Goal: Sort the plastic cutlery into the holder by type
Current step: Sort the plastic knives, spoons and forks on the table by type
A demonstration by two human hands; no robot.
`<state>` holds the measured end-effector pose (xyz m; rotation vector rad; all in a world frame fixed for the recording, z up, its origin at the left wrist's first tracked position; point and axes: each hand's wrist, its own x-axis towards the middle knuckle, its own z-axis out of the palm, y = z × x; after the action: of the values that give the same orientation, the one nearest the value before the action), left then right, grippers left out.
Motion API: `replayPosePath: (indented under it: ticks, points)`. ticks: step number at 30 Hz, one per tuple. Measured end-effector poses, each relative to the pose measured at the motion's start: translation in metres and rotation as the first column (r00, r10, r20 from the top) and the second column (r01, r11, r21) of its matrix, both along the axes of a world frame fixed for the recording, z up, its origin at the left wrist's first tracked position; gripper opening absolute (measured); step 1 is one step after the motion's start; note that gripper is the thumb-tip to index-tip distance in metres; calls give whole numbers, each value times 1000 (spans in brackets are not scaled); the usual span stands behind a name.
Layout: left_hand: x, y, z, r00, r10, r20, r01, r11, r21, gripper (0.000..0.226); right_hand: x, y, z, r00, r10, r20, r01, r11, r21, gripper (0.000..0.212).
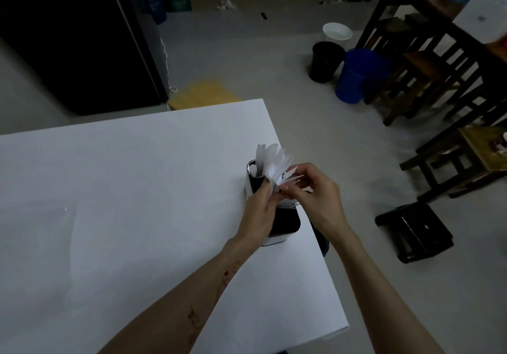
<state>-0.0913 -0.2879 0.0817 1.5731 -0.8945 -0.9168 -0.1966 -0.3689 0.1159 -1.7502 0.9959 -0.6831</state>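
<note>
Both hands on a fanned bunch of white plastic cutlery right over the holder, center-right of the frame.

Left hand point(259, 211) has its fingers curled round the bottom of the cutlery bunch point(274, 165), which sticks up fanned out; the right hand point(315, 191) pinches a piece at the bunch's right side. The black-and-white holder point(282, 227) sits just under them near the white surface's point(123, 189) right edge. Blue bucket point(356, 75) on the floor, upper right.
</note>
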Motion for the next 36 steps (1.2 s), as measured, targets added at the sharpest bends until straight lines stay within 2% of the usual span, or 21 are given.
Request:
replayPosePath:
  ticks: [3,5,8,10,13,14,16,19,21,25,28,32,36]
  points:
    - [-2,1,-3,999,-18,31,18,1000,-7,43,0,-1,-5,999,29,-29,-29,1000,-6,21]
    - [-5,-1,-7,996,-31,89,30,999,20,37,-1,-3,-7,999,36,-40,-36,999,-6,20]
    - [-7,0,-20,962,-20,273,-20,990,140,20,-5,-5,-8,996,74,-50,-74,997,8,19]
    - [-8,7,-28,939,-14,343,-54,981,188,21,-8,-4,-8,991,106,-78,-107,994,-4,20]
    - [-9,16,-35,851,19,524,-46,998,39,25,-12,-3,-13,977,137,-161,-150,987,-66,22]
    - [-9,17,-35,840,27,542,-36,999,6,28,-13,-2,-15,970,154,-190,-172,982,-82,22]
    - [-9,18,-32,868,47,494,-56,998,2,32,-14,1,-20,952,179,-247,-213,970,-117,22]
    - [-4,21,-33,835,59,547,-73,997,3,43,-14,5,-26,940,192,-283,-240,960,-146,27]
    - [2,22,-33,850,42,525,-68,997,30,50,-14,7,-30,935,198,-294,-252,955,-157,31]
    - [8,28,-32,837,8,547,-24,999,23,51,-17,10,-37,933,191,-305,-254,950,-181,44]
    - [9,32,-33,837,6,547,-7,1000,1,52,-18,15,-39,934,164,-318,-241,945,-221,46]
    - [12,43,-31,841,28,541,-23,1000,-15,53,-15,22,-35,940,57,-336,-206,879,-429,44]
    - [30,77,-33,844,150,515,-162,987,-22,42,16,33,-28,958,69,-277,-213,820,-532,40]
